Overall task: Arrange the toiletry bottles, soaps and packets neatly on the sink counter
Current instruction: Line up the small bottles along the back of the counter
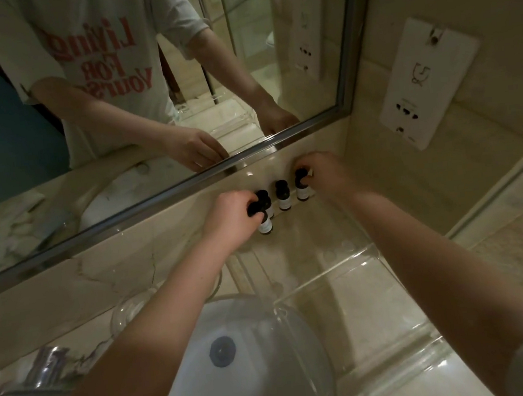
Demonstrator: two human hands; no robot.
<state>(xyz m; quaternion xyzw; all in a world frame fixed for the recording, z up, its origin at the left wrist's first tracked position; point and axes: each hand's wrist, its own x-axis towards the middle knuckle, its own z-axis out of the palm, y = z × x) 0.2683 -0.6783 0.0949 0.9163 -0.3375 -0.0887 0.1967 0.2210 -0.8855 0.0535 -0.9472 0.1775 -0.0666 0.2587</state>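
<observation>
Several small toiletry bottles with black caps and pale labels stand in a row against the back wall of the beige marble counter (306, 235), under the mirror. My left hand (233, 217) grips the cap of the leftmost bottle (264, 226), with a second bottle (267, 205) close behind it. A third bottle (283, 195) stands free in the middle. My right hand (325, 175) pinches the cap of the rightmost bottle (301, 187). No soaps or packets are visible near the bottles.
A clear acrylic tray (361, 300) sits on the counter right of the white sink basin (254, 359). A glass dish (127, 312) and a chrome tap (45, 365) lie at the left. A wall socket plate (425, 83) is at the right; the mirror (146, 97) spans the back.
</observation>
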